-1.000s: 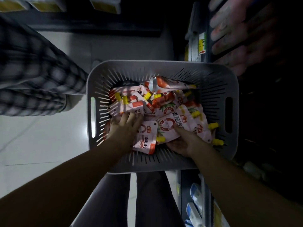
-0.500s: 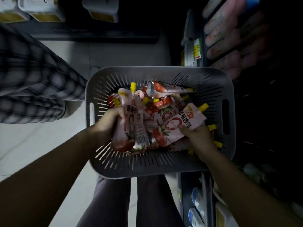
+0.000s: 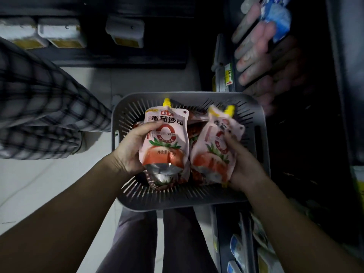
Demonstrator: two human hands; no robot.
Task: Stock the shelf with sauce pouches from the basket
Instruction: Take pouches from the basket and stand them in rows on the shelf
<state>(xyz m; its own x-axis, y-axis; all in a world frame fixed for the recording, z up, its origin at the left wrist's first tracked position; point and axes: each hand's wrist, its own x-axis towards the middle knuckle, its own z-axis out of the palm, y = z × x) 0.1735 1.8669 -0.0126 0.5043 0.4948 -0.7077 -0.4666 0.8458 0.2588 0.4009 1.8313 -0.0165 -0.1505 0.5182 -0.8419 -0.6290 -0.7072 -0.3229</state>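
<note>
A grey slotted basket sits on the floor in front of my legs. My left hand grips a stack of pink tomato sauce pouches with yellow caps, held upright above the basket. My right hand grips more sauce pouches, tilted slightly and blurred. A few dark pouches show between the two bunches inside the basket. On the shelf at the upper right lies a row of pale pouches.
Another person's plaid sleeve reaches in from the left. White boxes with yellow labels sit on a dark shelf at the top. Packets fill a lower shelf at the bottom right. Pale floor lies left of the basket.
Both hands went from digging among the pouches in the basket to lifting bunches of pouches up out of it. The pouches now stand upright in each hand.
</note>
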